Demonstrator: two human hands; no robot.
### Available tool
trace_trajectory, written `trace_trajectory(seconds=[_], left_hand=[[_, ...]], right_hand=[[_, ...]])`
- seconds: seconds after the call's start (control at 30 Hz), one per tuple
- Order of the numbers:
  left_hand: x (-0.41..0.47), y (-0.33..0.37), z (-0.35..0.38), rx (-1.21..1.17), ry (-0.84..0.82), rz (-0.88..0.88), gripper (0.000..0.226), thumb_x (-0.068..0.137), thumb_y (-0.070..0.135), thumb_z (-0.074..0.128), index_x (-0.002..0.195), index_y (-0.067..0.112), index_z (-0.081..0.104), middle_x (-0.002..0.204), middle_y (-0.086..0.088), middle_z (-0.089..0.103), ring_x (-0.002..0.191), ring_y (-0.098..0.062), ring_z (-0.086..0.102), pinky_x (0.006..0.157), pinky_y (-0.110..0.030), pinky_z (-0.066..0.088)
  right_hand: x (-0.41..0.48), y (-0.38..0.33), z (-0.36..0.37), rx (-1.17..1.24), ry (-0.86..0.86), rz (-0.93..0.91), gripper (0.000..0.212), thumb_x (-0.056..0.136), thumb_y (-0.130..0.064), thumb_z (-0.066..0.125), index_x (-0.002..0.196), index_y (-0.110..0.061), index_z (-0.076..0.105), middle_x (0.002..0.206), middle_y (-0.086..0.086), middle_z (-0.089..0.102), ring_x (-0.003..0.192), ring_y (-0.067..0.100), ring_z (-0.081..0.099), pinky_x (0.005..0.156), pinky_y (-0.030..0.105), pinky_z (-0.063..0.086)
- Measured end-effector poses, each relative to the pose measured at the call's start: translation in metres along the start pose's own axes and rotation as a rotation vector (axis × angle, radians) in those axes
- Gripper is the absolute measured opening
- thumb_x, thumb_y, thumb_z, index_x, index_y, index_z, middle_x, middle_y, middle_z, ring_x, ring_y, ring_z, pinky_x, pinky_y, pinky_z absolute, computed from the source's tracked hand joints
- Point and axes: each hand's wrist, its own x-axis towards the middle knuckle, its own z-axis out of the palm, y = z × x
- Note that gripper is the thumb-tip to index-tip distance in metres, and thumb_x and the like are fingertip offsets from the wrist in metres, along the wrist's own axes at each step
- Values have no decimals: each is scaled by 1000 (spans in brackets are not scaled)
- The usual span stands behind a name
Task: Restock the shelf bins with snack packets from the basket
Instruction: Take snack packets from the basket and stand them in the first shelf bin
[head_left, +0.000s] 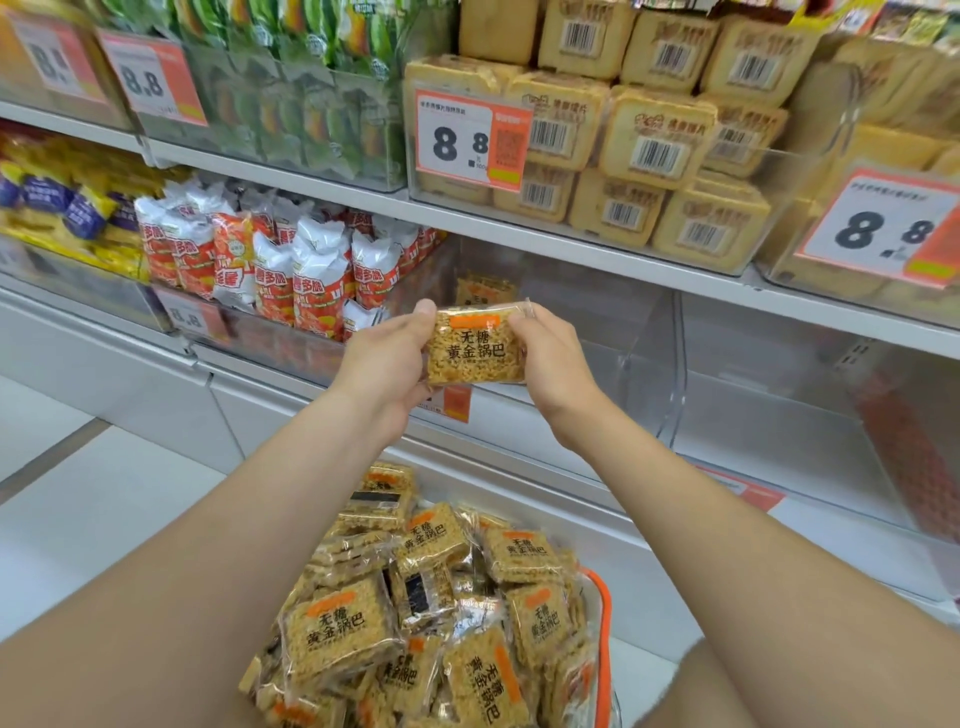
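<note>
One clear packet (475, 345) of golden rice crisps, black-lettered and orange-banded, is pinched by left grip (387, 358) at nine o'clock, right grip (550, 358) at three.

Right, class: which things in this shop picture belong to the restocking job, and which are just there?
Job: clear-wrapped golden rice-crisp packet, held up; pile of matching packets; orange-rimmed basket; clear plastic shelf bin.
Just there: red-and-white snack bags; tan barcoded biscuit packs; orange-edged price card.
</note>
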Motion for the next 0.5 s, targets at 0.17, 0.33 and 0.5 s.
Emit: trace_trajectory(seconds=[0.17, 0.33, 0.5], left_hand=[[12, 2, -4, 198, 41, 184, 37, 100, 51, 63, 114, 19, 77, 108, -2, 79, 109, -25, 73, 101, -48, 56], [24, -1, -12, 836, 78, 518, 24, 105, 20, 59, 126, 16, 68, 110, 6, 70, 101, -13, 66, 91, -28, 50], [39, -23, -27, 1324, -56, 673, 22, 99, 31, 48, 92, 25, 69, 81, 5, 72, 77, -27, 68, 72, -43, 57]], right_hand=[[16, 13, -15, -180, -85, -53, 16, 100, -27, 66, 108, -16, 74, 95, 3, 75, 83, 10, 69, 77, 29, 57], [55, 38, -15, -328, 50, -19, 48, 93, -40, 75, 127, -8, 66, 112, 14, 71, 107, 34, 67, 99, 50, 55], [101, 56, -9, -566, 82, 216, 40, 96, -36, 73, 129, -15, 63, 112, 1, 64, 115, 28, 65, 92, 34, 52]])
